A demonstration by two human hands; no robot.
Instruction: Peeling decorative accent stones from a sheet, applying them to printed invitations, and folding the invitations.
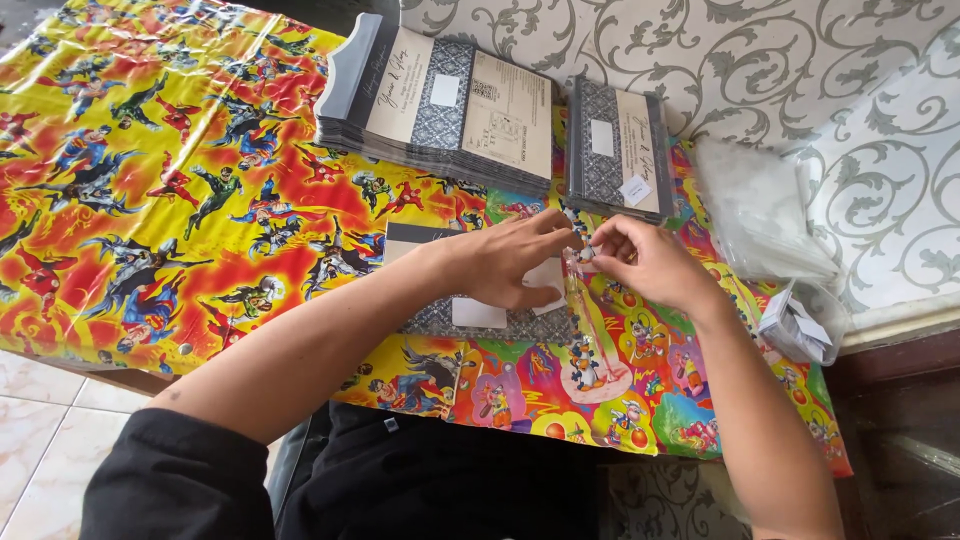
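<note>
1. i see my left hand point(505, 262) lying over a grey patterned card point(470, 318) that sits flat on the table just in front of me. the palm and fingers press on its upper part, which i judge pins it in place while the other hand works at its edge.
2. my right hand point(645, 262) is closed to a narrow pinch, thumb and forefinger meeting on a small pale object at the card's right edge. it is too small to identify.
3. a clear plastic strip or sleeve point(583, 320) runs down from that pinch toward me, lying on the tablecloth. whether it wraps the card or only lies beside it, i cannot tell.
4. both hands meet at one spot, fingertips nearly touching. this looks like a two-handed fine grip: one side steadies, the other pulls or seats.
5. two stacks of like cards sit at the far side, within reach but clear of the working area: a large stack point(440, 100) fanned to the left, and a smaller stack point(617, 150) to its right, near the wall.
6. a pile of clear plastic bags point(755, 205) lies on the right by the wall, close to my right hand, which suits quick pickup.
7. a small bundle of white paper pieces in a plastic bag point(800, 322) rests at the table's right edge.
8. the bright cartoon-print tablecloth point(150, 200) covers the whole table.
</note>
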